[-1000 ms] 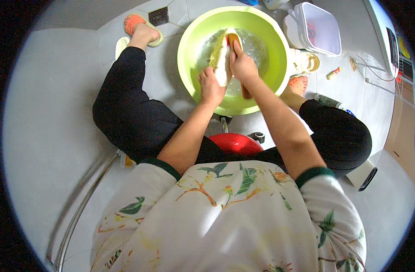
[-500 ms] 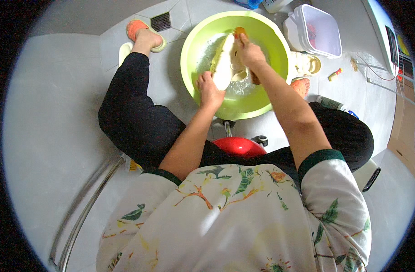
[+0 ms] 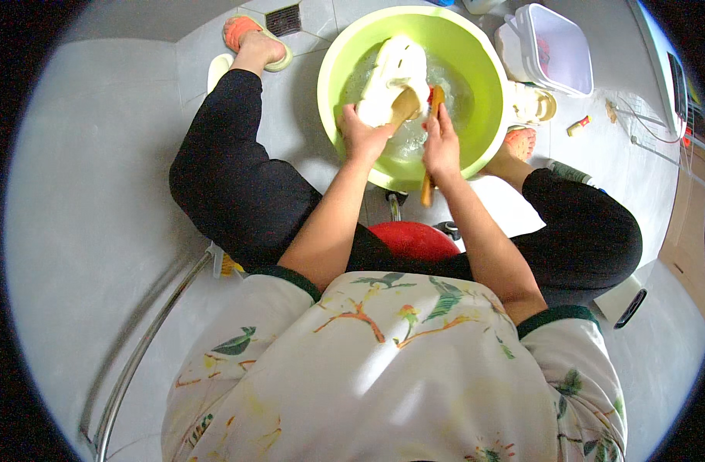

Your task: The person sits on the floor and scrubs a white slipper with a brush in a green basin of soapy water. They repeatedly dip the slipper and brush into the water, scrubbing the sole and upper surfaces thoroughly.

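In front of me is a round lime-green basin (image 3: 333,92) with sudsy water (image 3: 448,81) in it. My left hand (image 3: 363,137) grips a cream-white slipper (image 3: 398,65) by its near end, over the water. The slipper's opening, with a tan inside (image 3: 404,106), faces up toward me. My right hand (image 3: 442,146) is closed round a brown scrubbing brush (image 3: 427,189), held upright beside the slipper and apart from it. The brush is slightly blurred, and its bristles cannot be made out clearly.
Right of the basin lie another cream slipper (image 3: 531,105), a white bucket (image 3: 564,58), a small red-and-yellow item (image 3: 578,126) and a dark bottle (image 3: 568,171). A floor drain (image 3: 283,20) is at the far left. Below the basin shows a red stool seat (image 3: 414,240).
The slipper has been turned from sole side to opening side up. My right hand has drawn back toward me with the brush, off the slipper. The view has shifted slightly.
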`<state>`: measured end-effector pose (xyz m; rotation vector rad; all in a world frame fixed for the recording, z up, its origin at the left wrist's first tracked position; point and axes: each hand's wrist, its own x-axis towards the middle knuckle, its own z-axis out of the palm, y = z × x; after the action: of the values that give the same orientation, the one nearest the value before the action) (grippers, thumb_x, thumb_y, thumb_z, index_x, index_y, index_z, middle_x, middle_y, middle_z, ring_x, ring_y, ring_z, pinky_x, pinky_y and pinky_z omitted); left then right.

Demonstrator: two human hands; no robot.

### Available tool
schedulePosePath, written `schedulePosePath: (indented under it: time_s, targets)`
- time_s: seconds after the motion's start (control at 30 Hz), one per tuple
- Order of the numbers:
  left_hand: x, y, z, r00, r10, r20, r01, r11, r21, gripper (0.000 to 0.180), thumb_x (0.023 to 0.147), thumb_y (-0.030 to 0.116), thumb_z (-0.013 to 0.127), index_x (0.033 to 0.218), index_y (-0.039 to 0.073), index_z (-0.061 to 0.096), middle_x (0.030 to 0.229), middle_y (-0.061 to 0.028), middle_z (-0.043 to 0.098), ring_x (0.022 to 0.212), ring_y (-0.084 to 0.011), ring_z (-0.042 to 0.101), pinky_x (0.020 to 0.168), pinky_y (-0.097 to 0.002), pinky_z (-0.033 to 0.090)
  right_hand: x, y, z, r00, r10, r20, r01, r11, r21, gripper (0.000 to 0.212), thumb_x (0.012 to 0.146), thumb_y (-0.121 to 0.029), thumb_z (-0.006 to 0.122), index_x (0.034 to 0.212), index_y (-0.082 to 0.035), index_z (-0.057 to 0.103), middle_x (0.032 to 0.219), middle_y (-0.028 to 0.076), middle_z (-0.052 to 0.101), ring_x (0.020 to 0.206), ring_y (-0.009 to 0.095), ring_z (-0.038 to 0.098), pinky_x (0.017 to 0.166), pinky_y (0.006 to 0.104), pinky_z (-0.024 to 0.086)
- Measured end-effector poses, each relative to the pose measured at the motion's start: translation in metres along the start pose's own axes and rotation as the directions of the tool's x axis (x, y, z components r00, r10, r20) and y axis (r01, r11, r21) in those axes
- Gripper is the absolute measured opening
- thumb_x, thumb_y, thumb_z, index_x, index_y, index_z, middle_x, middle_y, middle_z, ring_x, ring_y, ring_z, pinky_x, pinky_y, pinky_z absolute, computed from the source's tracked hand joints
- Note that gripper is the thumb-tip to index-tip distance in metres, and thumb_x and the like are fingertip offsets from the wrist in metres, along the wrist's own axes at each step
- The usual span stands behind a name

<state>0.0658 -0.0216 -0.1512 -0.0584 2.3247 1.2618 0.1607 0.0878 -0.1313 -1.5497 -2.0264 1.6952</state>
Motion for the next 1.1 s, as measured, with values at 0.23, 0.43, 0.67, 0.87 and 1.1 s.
schedulePosePath:
  time_s: [0.23,0.43,0.67,0.87,1.1]
  targets:
    - [0.006,0.001,-0.016,0.944,-0.126,0.305,0.286,0.774,-0.565,0.06,0.07,-0.003,0.065,0.125,0.0,0.039,0.115,-0.0169,0.056,0.098,-0.027,0.062,0.084,-0.0392,0.053,-0.032,-0.035,-0.002,0.987,0.016,0.162,0.03,0.961,-0.276,0.049,0.096,-0.031,0.048,0.14,-0.011,0.041,0.11,0.022,0.065,0.105,0.034,0.062,0.09,0.0375,0.047]
    - [-0.007,0.02,-0.027,0.914,-0.056,0.402,0.342,0.641,-0.688,0.056,0.071,-0.001,0.063,0.123,0.0,0.043,0.116,-0.0161,0.056,0.1,-0.0301,0.062,0.087,-0.0417,0.052,-0.035,-0.033,-0.018,0.983,-0.117,0.145,0.075,0.961,0.265,0.058,0.095,-0.035,0.053,0.143,-0.008,0.037,0.066,0.001,0.052,0.048,0.008,0.046,0.043,0.0245,0.039]
    - [-0.019,0.024,-0.04,0.941,0.142,0.306,0.153,0.63,-0.762,0.066,0.064,-0.004,0.066,0.125,0.003,0.042,0.114,-0.0115,0.056,0.102,-0.0252,0.058,0.086,-0.036,0.049,-0.094,-0.057,-0.039,0.973,-0.15,0.176,0.039,0.856,0.515,0.053,0.099,-0.028,0.049,0.146,-0.013,0.03,0.072,-0.002,0.051,0.043,0.003,0.035,0.034,0.0197,0.028]
    - [-0.027,0.028,-0.038,0.916,0.391,-0.093,-0.401,0.908,-0.124,0.065,0.06,0.01,0.078,0.117,-0.001,0.048,0.108,-0.0188,0.06,0.101,-0.0321,0.058,0.09,-0.0395,0.046,-0.11,-0.041,-0.062,0.996,-0.042,0.073,0.005,0.893,0.45,0.055,0.099,-0.031,0.048,0.146,-0.013,0.029,0.085,0.0,0.056,0.042,0.005,0.035,0.033,0.0219,0.027]
    - [-0.043,0.034,-0.04,0.891,0.434,-0.133,-0.435,0.9,0.026,0.067,0.06,0.011,0.079,0.118,-0.001,0.048,0.109,-0.0209,0.059,0.102,-0.0368,0.057,0.091,-0.0427,0.045,-0.107,-0.04,-0.065,0.995,0.003,0.096,-0.046,0.896,0.442,0.068,0.092,-0.03,0.06,0.147,-0.011,0.024,0.083,0.001,0.056,0.043,0.007,0.038,0.036,0.0229,0.03]
